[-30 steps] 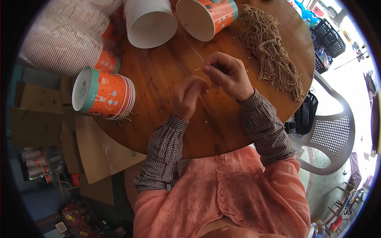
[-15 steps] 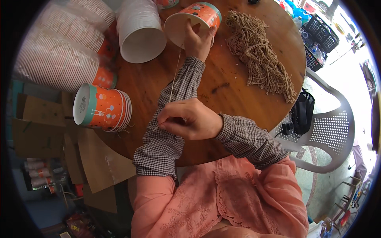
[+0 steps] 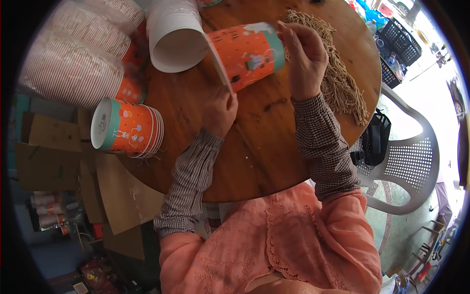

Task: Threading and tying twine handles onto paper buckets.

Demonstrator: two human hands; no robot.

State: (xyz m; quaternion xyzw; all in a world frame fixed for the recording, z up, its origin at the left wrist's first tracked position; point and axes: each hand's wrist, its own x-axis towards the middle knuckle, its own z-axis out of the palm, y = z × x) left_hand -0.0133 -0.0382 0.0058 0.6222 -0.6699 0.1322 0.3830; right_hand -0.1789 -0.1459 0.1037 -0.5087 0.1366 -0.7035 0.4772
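Note:
An orange paper bucket (image 3: 247, 56) with a teal band is tilted on its side above the round wooden table. My left hand (image 3: 221, 111) is closed on its white rim, at the lower left edge. Beside the bucket's teal base end, my right hand (image 3: 309, 61) has thumb and forefinger pinched together; what they hold, if anything, is too small to make out. Behind that hand lies a heap of beige cords (image 3: 342, 85). Left of the bucket, a sleeve of nested white buckets (image 3: 178, 49) lies with its open mouth toward me.
A short stack of orange buckets (image 3: 129, 128) lies at the table's left edge, loose cord ends at its rims. Plastic-wrapped bucket stacks (image 3: 73, 73) fill the far left. Cardboard boxes (image 3: 115, 191) stand below them. A grey plastic chair (image 3: 406, 157) holding a black bag (image 3: 377, 139) is at right.
The bucket has turned, its mouth now leftward. My left hand has shifted from inside its mouth to its lower rim. My right hand has moved from near my body up to the base end.

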